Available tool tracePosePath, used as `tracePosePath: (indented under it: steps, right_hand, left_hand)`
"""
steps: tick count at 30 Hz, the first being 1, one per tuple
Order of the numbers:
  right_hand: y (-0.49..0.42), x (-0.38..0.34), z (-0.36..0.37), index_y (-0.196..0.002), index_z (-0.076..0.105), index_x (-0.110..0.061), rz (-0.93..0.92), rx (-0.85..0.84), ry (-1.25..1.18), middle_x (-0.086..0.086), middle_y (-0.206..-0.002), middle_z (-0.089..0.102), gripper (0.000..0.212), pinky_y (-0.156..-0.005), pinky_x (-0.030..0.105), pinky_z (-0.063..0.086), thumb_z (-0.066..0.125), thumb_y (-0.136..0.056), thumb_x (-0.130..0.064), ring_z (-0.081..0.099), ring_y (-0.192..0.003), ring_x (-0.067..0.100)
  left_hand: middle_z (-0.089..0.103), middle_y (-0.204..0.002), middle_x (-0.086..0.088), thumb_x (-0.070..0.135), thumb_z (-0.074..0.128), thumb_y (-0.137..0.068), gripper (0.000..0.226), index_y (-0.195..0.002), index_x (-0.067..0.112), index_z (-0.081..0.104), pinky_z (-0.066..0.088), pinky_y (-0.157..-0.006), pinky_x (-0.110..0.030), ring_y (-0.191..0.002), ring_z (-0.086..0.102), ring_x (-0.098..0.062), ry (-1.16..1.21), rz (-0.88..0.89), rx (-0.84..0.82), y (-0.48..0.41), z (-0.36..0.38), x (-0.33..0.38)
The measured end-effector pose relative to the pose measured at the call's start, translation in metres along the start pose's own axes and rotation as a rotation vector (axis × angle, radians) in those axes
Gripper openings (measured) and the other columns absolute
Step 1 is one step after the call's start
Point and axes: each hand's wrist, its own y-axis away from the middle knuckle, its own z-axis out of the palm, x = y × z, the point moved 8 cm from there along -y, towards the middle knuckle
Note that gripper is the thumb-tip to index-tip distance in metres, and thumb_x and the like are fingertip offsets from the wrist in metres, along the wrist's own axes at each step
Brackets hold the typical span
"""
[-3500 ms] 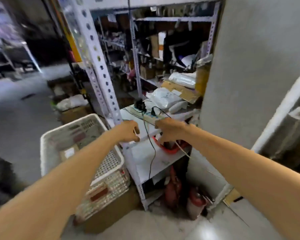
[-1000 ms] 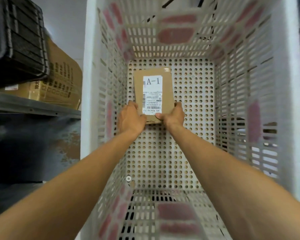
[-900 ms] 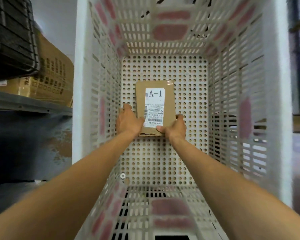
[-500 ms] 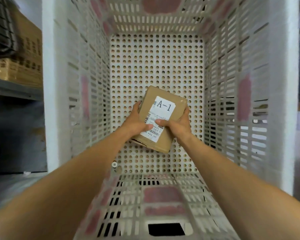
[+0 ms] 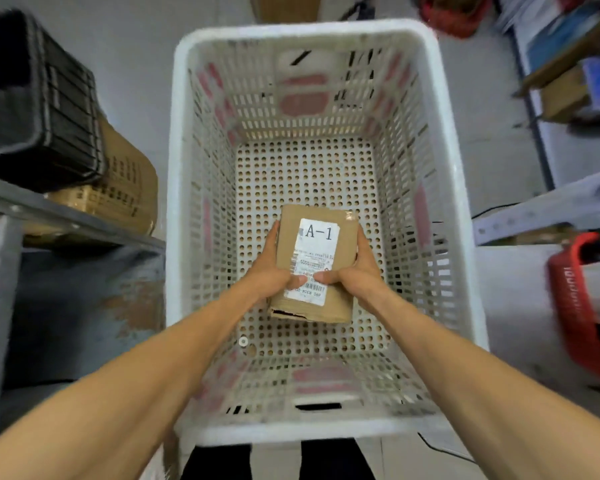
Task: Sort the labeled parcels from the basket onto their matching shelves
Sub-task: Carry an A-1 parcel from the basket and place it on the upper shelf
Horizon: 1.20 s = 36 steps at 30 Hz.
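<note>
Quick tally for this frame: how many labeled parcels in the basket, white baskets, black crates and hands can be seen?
Labeled parcel: 1
White basket: 1
Black crate: 1
Hands: 2, left hand and right hand
Total: 5

"A-1" on parcel label (image 5: pixel 315 259)

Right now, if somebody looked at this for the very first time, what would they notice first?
The big A-1 label on the cardboard parcel, right in the middle, gripped by the left hand and the right hand. All around it is the white basket full of little holes, seen from above. After that, the black crate on the shelf at left and the red basket at right.
</note>
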Motion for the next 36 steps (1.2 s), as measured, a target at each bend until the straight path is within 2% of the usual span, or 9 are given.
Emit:
tracePosePath:
  steps: [6, 9, 12, 15, 22, 26, 30, 32, 36]
  right_hand:
    - [0.092, -0.105, -0.016, -0.131, 0.035, -0.031, -0.183, 0.079, 0.036, -0.007, -0.113, 0.063, 0.103, -0.081, 0.025, 0.053, 0.084, -0.051, 0.011, 0.059, -0.107, 0.014]
    - [0.157, -0.158, -0.019, -0.129, 0.036, -0.028, -0.297, 0.155, 0.085, -0.01, -0.111, 0.062, 0.098, -0.098, 0.041, 0.048, 0.085, -0.052, 0.008, 0.057, -0.109, 0.014]
    - [0.216, -0.198, -0.019, -0.145, 0.027, -0.018, -0.352, 0.197, 0.055, 0.0, -0.124, 0.06, 0.111, -0.101, 0.042, 0.046, 0.084, -0.055, 0.012, 0.055, -0.118, 0.019]
    - [0.272, -0.225, -0.018, -0.148, 0.022, -0.015, -0.435, 0.201, 0.01, 0.012, -0.13, 0.058, 0.113, -0.092, 0.033, 0.053, 0.08, -0.057, 0.019, 0.057, -0.116, 0.022]
    - [0.38, -0.243, -0.015, -0.143, 0.031, -0.017, -0.588, 0.175, -0.017, 0.008, -0.13, 0.058, 0.105, -0.103, 0.049, 0.044, 0.084, -0.057, 0.012, 0.055, -0.121, 0.024]
    - [0.437, -0.228, -0.018, -0.151, 0.021, -0.02, -0.677, 0.197, 0.002, 0.005, -0.14, 0.051, 0.117, -0.107, 0.04, 0.041, 0.087, -0.057, 0.006, 0.049, -0.127, 0.018]
    - [0.498, -0.185, -0.029, -0.152, 0.017, -0.023, -0.712, 0.206, 0.015, 0.004, -0.145, 0.045, 0.12, -0.106, 0.043, 0.042, 0.087, -0.059, 0.002, 0.044, -0.13, 0.02]
    - [0.529, -0.154, -0.042, -0.151, 0.018, -0.024, -0.723, 0.219, 0.01, 0.002, -0.143, 0.046, 0.119, -0.096, 0.029, 0.049, 0.088, -0.059, 0.001, 0.047, -0.126, 0.017]
    - [0.589, -0.089, -0.085, -0.148, 0.025, -0.027, -0.716, 0.322, 0.013, -0.013, -0.122, 0.056, 0.113, -0.073, 0.006, 0.046, 0.088, -0.058, -0.001, 0.054, -0.1, -0.006]
  left_hand:
    - [0.057, -0.123, 0.006, 0.005, 0.077, -0.075, 0.11, -0.148, 0.043, 0.003, 0.052, -0.073, -0.018, -0.101, 0.059, -0.008, 0.008, 0.255, -0.033, 0.086, -0.021, 0.088]
    - [0.056, -0.132, -0.004, -0.003, 0.07, -0.079, 0.105, -0.151, 0.035, 0.005, 0.051, -0.094, -0.043, -0.11, 0.059, -0.019, 0.027, 0.392, -0.06, 0.143, -0.034, 0.13]
    - [0.052, -0.136, -0.005, -0.003, 0.07, -0.079, 0.106, -0.151, 0.032, 0.001, 0.044, -0.102, -0.05, -0.118, 0.054, -0.024, -0.003, 0.486, -0.069, 0.196, -0.044, 0.164]
    - [0.049, -0.139, -0.002, -0.002, 0.072, -0.078, 0.109, -0.152, 0.031, 0.0, 0.046, -0.1, -0.043, -0.119, 0.053, -0.021, -0.058, 0.574, -0.084, 0.25, -0.05, 0.189]
    - [0.048, -0.136, -0.003, -0.007, 0.069, -0.079, 0.108, -0.152, 0.027, -0.002, 0.055, -0.079, -0.022, -0.105, 0.061, -0.009, -0.117, 0.741, -0.116, 0.373, -0.05, 0.207]
    - [0.053, -0.123, 0.001, -0.004, 0.071, -0.079, 0.11, -0.152, 0.032, -0.003, 0.054, -0.065, -0.018, -0.094, 0.063, -0.002, -0.114, 0.8, -0.075, 0.431, -0.033, 0.189]
    - [0.05, -0.135, 0.002, 0.002, 0.075, -0.078, 0.111, -0.15, 0.043, 0.001, 0.058, -0.079, -0.033, -0.106, 0.064, -0.017, -0.089, 0.821, -0.031, 0.48, 0.001, 0.148]
    - [0.056, -0.134, -0.004, 0.005, 0.076, -0.078, 0.109, -0.148, 0.048, 0.004, 0.056, -0.086, -0.042, -0.106, 0.065, -0.021, -0.111, 0.816, -0.041, 0.501, 0.03, 0.124]
    - [0.058, -0.132, -0.004, 0.009, 0.078, -0.076, 0.11, -0.147, 0.049, 0.004, 0.059, -0.078, -0.036, -0.1, 0.067, -0.016, -0.143, 0.811, -0.098, 0.533, 0.101, 0.087]
